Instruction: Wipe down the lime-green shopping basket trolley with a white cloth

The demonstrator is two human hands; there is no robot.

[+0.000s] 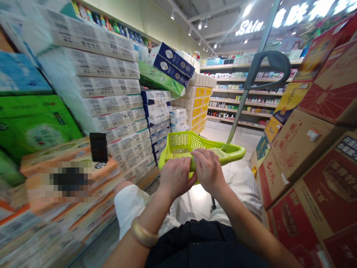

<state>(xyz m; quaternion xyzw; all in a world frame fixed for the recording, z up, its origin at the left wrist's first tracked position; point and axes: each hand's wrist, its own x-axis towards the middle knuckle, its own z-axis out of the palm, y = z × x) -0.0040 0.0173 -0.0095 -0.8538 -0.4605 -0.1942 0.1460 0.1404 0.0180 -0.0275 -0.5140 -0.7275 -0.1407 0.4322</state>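
Observation:
A lime-green plastic shopping basket [181, 139] with perforated walls stands in front of my body. My left hand [176, 175] is closed over its near edge, knuckles up, with a gold-coloured bangle [144, 231] on that wrist. Beside it and touching it, my right hand [208, 170] also curls over the near edge. Both hands hide much of that edge and part of the inside. At the basket's right end a metal pole [238, 119] rises, tilted to the right, carrying a grey looped handle [267, 70].
Tall stacks of wrapped paper packs [103, 89] line the left. A small black object [98, 147] stands on orange packs [111, 167]. Cardboard boxes [295, 137] are piled close on the right. Stocked shelves [237, 91] stand at the back, beyond a tiled floor [217, 128].

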